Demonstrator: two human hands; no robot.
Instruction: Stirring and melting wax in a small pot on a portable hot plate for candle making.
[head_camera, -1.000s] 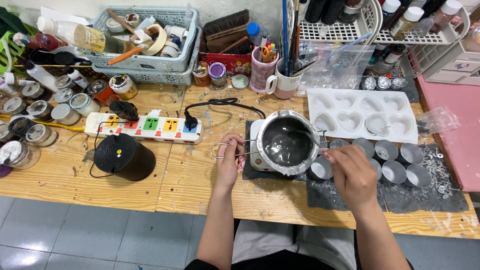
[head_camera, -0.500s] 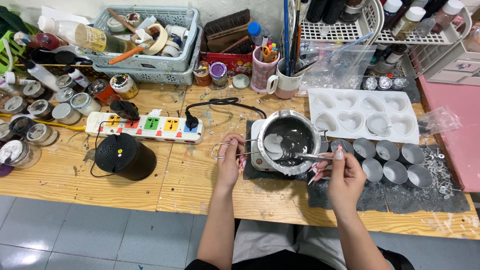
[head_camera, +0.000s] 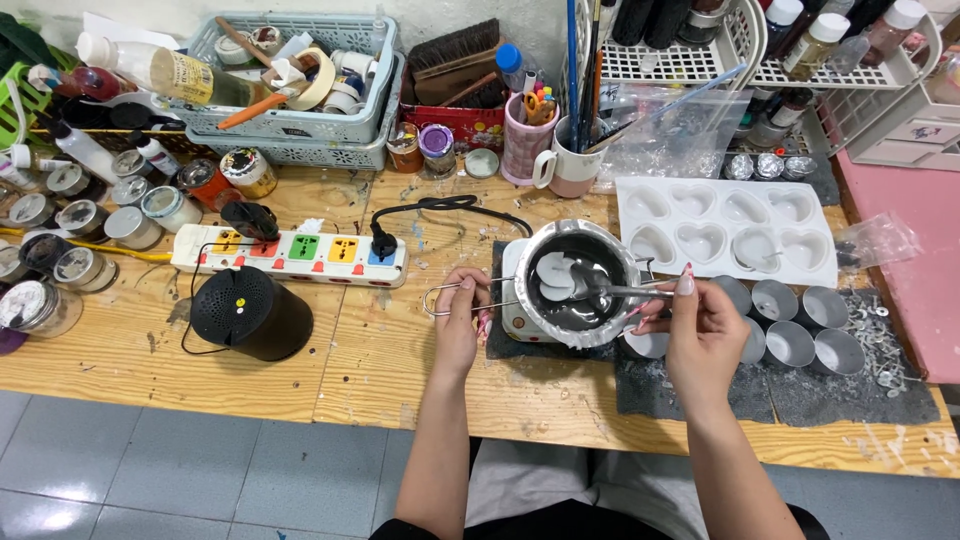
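On the worktop (head_camera: 250, 385), my left hand (head_camera: 458, 318) pinches the wire handle of the melting pot (head_camera: 575, 280); my right hand (head_camera: 700, 335) grips a metal stirrer (head_camera: 625, 292) dipped inside. Pot looks hot and slosh-prone, probably wax. Small tins (head_camera: 800, 320) and heart mould (head_camera: 725, 230) crowd close.

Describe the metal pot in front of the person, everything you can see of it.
The metal pot is small, round and silvery, its rim and outside crusted pale. It stands upright on a small white base on a dark mat on the wooden bench. Inside lies dark grey liquid with pale solid lumps at the left. A wire handle sticks out leftward, pinched by the left hand. The right hand holds a thin metal tool reaching into the pot.
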